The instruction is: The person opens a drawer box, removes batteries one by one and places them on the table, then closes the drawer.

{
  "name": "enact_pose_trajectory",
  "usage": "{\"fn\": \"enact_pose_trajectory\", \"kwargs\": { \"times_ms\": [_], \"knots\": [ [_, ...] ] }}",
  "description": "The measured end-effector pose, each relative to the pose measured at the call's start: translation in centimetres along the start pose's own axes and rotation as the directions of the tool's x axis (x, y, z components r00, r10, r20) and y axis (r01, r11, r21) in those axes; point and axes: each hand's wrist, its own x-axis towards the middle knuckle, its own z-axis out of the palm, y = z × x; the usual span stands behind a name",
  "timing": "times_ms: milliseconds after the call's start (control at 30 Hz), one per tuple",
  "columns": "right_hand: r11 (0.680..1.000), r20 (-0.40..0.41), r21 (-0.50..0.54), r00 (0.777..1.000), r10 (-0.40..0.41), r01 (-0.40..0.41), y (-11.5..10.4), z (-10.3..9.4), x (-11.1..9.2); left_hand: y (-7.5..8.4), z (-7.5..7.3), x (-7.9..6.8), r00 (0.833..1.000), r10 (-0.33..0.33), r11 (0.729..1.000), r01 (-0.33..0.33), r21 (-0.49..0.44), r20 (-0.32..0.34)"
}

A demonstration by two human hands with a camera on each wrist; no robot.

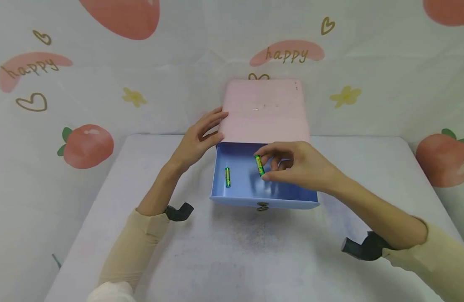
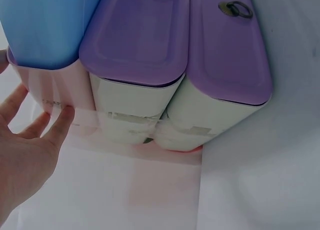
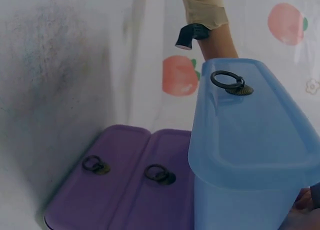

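Note:
A small drawer cabinet has a pink casing on top, with its blue drawer pulled out. My left hand rests against the left side of the casing; the left wrist view shows its fingers spread along that side. Over the open drawer, my right hand pinches a green and yellow battery between thumb and fingertips. A second battery like it lies on the drawer floor at the left. In the right wrist view the drawer's front hides most of my right hand.
Below the blue drawer are two closed purple drawers in white casings, with ring pulls. A ring pull is on the blue drawer's front too. The cabinet stands on a white table before a printed cloth backdrop.

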Motion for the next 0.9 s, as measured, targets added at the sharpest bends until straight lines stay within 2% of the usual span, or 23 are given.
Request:
{"fn": "enact_pose_trajectory", "kwargs": {
  "times_ms": [267, 533, 900],
  "knots": [
    [0.997, -0.031, 0.073, 0.999, 0.012, -0.009, 0.8, -1.4, -1.3, 0.0, 0.0, -0.2, 1.0, -0.007, 1.0, 0.007, -0.001, -0.006],
    [0.986, -0.075, 0.161, 0.996, 0.057, -0.044, 0.8, -2.9, -2.7, 0.0, 0.0, 0.0, 1.0, -0.006, 1.0, 0.006, -0.012, 0.001],
    [0.992, -0.154, 0.119, 0.986, 0.063, -0.045, 1.8, -4.2, -4.4, -0.1, 0.0, 0.0, 1.0, -0.018, 1.0, 0.017, -0.013, -0.009]
  ]
}}
